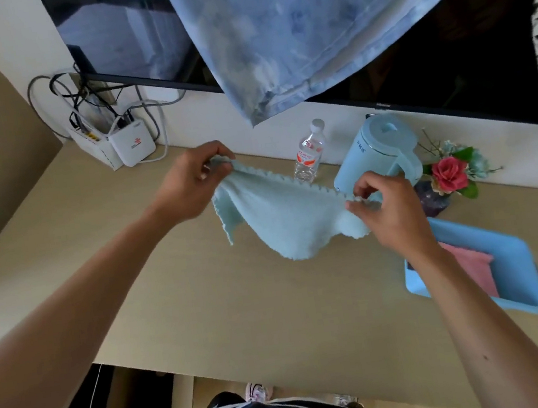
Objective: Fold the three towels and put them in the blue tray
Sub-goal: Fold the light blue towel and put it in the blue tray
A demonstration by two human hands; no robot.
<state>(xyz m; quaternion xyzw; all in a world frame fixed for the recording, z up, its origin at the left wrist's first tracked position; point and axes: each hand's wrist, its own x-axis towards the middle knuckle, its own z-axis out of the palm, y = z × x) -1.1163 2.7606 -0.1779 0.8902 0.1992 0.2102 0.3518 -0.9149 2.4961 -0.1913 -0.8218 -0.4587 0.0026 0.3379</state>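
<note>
A light blue towel (283,219) hangs in the air above the wooden table (205,299), stretched along its top edge between my hands. My left hand (192,183) pinches its left corner. My right hand (389,207) pinches the right corner, just in front of the kettle. The towel's lower part droops loose over the table. At the right stands the blue tray (519,272) with a folded pink towel (477,268) lying in it, partly hidden by my right forearm. No third towel is visible.
Along the back wall stand a water bottle (309,156), a light blue kettle (381,153) and a small vase of flowers (450,175). A white router with cables (128,144) sits at the back left. A tie-dye cloth (321,23) hangs over a TV screen above.
</note>
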